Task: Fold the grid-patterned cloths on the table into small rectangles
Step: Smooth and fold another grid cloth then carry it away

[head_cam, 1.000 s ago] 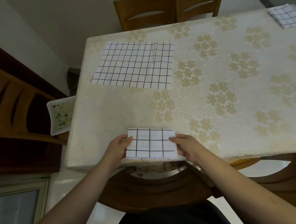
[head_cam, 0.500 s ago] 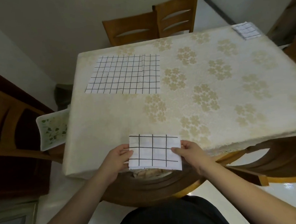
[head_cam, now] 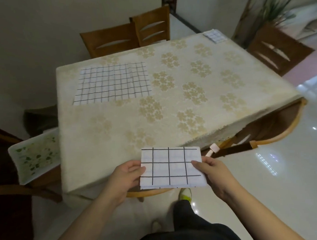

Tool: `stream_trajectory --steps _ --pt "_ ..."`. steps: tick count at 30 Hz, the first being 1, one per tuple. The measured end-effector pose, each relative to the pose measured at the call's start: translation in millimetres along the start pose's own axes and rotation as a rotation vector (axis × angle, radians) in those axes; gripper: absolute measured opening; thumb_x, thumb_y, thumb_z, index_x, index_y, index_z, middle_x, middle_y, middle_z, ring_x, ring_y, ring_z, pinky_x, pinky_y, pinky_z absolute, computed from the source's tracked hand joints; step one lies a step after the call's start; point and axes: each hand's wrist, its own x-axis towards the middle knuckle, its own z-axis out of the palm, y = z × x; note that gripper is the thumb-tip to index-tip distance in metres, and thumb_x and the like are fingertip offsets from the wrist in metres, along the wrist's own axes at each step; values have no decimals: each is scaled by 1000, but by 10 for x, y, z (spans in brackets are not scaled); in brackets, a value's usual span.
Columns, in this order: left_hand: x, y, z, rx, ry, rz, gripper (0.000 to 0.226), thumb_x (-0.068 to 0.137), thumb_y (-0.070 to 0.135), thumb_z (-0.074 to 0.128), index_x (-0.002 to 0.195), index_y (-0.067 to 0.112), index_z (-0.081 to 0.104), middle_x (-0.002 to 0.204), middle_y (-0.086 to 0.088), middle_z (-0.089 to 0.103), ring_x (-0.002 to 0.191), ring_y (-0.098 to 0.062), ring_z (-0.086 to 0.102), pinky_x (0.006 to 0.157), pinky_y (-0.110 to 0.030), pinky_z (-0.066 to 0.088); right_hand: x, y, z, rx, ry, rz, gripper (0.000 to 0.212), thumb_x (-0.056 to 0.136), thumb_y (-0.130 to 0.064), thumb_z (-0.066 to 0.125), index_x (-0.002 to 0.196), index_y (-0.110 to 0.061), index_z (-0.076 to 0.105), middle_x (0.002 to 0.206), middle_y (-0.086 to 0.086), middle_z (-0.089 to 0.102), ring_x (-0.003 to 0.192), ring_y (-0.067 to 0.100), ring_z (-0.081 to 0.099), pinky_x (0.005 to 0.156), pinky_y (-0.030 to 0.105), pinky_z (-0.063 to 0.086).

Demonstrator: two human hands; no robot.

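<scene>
Clearly the folded cloth (head_cam: 171, 167) is a light, limp thing: it lies as a small grid-patterned rectangle held up off the near corner of the table (head_cam: 172, 119), and it keeps its shape only because both short ends are supported. The left hand (head_cam: 126, 174) pinches the left edge, thumb on top and fingers curled beneath; the right hand (head_cam: 212, 171) does the same on the right edge. I'd judge the layers would slide or fall open if one side were let go, so a hold at the two ends, or flat under the whole stack, suits it best. Farther off, an unfolded cloth (head_cam: 112, 83) lies spread flat near the table's far left corner, and another folded one (head_cam: 214, 35) sits at the far right corner.
</scene>
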Motion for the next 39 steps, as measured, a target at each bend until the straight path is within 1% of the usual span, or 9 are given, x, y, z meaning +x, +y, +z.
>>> stream_trajectory --steps 6,13,18,20,23,26,30,36,39 --pt "-61 6 470 50 -84 -2 17 97 16 58 110 8 65 103 -13 75 95 -30 72 83 -45 58 -509 38 -385 29 123 -88 20 88 -10 65 107 -6 69 100 12 75 92 28 72 84 40 58" --pt "-159 46 1284 147 -231 46 16 98 11 55 100 -2 63 88 -12 76 79 -24 70 77 -41 57 -887 237 -1053 125 338 -92 11 86 -10 69 95 -5 74 93 16 75 90 33 71 88 47 56" --pt "-224 -9 2020 288 -340 85 17 96 9 56 101 -6 61 83 -15 73 72 -22 69 61 -30 59 -1206 449 -1698 232 437 -65 15 86 -10 69 94 2 71 99 23 72 83 29 69 89 48 53" --pt "-288 -62 2369 355 -386 94 18 96 10 57 102 -6 62 91 -21 73 74 -24 69 57 -28 58 -1364 537 -1995 283 473 -65 15 88 -11 67 95 2 71 97 21 73 82 27 69 85 45 55" --pt "-431 -192 2956 450 -472 118 14 97 13 57 97 1 65 85 -13 75 69 -20 70 53 -24 53 -1625 681 -2479 358 540 -79 14 91 -14 64 95 -3 72 93 15 75 79 24 71 78 40 57" --pt "-572 -335 3539 479 -520 117 11 96 13 57 92 5 64 77 -8 74 67 -21 67 55 -29 53 -1845 819 -2969 422 595 -73 15 92 -18 63 93 -6 72 89 11 76 77 22 71 72 36 57" --pt "-745 -455 4149 525 -563 128 14 96 18 60 96 7 67 88 -14 76 77 -28 69 77 -45 53 -2059 946 -3515 458 652 -64 16 90 -15 65 91 0 70 87 14 75 74 23 69 72 35 55" --pt "-831 -530 4634 591 -574 148 22 91 28 66 96 7 68 93 -29 66 76 -29 57 71 -43 43 -2193 972 -3983 510 684 -71 12 89 -11 65 95 -3 72 89 14 76 77 26 71 71 34 56" --pt "-759 -535 4773 616 -585 126 23 87 35 67 92 12 69 85 -16 69 75 -29 59 70 -43 45 -2144 941 -4126 525 690 -63 13 89 -11 65 97 -2 71 91 15 75 78 27 71 71 35 55"
